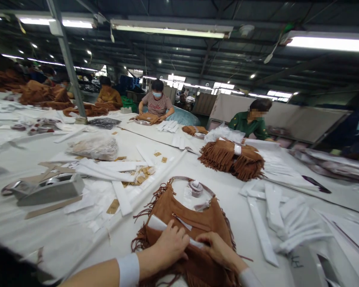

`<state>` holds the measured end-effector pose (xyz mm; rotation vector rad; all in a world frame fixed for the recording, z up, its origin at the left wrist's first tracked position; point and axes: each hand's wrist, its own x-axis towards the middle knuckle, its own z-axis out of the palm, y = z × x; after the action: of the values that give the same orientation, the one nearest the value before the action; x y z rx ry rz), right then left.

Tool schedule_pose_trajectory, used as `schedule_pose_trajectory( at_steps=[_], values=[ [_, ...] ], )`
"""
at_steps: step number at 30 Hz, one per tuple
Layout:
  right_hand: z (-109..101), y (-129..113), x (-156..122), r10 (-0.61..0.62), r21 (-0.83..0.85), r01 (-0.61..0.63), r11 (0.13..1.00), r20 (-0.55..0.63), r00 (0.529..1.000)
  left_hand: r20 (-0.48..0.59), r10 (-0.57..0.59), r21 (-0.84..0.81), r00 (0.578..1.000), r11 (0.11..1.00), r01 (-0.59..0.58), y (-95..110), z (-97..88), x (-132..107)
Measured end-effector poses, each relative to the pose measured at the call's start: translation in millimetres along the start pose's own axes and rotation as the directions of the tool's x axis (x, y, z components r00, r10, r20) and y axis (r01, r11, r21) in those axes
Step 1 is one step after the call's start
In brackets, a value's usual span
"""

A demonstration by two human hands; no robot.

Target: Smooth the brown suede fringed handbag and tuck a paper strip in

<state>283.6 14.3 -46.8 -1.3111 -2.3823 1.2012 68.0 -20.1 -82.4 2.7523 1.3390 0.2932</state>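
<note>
A brown suede-like handbag [197, 217] with fringed sides lies on the white table in front of me, its handle pointing away. A white strip [156, 223] runs across its front and passes under my left hand [172, 243], whose fingers are bent down onto it. My right hand [217, 249] pinches the strip's other visible part near the bag's middle. Both hands are close together; the undersides of their fingers are hidden. A small zip pull shows above them, and wrapped pieces sit on the handle.
A grey tape dispenser [52, 189] stands at left, near scattered tan tags [142, 175]. White strips [290, 219] lie at right beside another grey dispenser [309, 265]. Stacked fringed bags [231, 157] and a dark phone [316, 184] are farther back. Several co-workers sit across the table.
</note>
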Motion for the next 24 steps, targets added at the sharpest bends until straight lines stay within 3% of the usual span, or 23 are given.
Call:
schedule_pose_trajectory(
  at_steps=[2,4,9,13,19,24],
  values=[
    [1,1,0,0.015,0.011,-0.015,1.0,0.013,1.0,0.082,-0.004,-0.043,0.997,0.999,0.008,-2,0.5,4],
    [0,4,-1,0.037,-0.004,-0.037,0.999,-0.01,0.999,0.096,-0.008,-0.056,0.995,0.998,0.013,-3,3.5,6],
    [-9,17,-19,0.138,-0.092,-0.165,0.982,-0.245,0.96,0.113,-0.043,-0.075,0.993,0.996,0.052,-2,9.8,7],
    [5,17,-42,0.172,-0.129,-0.229,0.965,-0.346,0.922,0.119,-0.036,-0.088,0.992,0.995,0.047,-4,8.5,8],
    [53,20,-56,-0.05,-0.459,-0.241,0.855,-0.536,0.843,0.099,-0.083,-0.144,0.992,0.985,0.096,-1,14.6,5],
    [59,24,-46,-0.181,-0.555,-0.21,0.805,-0.567,0.804,-0.004,-0.156,-0.193,0.988,0.969,0.152,3,26.2,3]
  ],
)
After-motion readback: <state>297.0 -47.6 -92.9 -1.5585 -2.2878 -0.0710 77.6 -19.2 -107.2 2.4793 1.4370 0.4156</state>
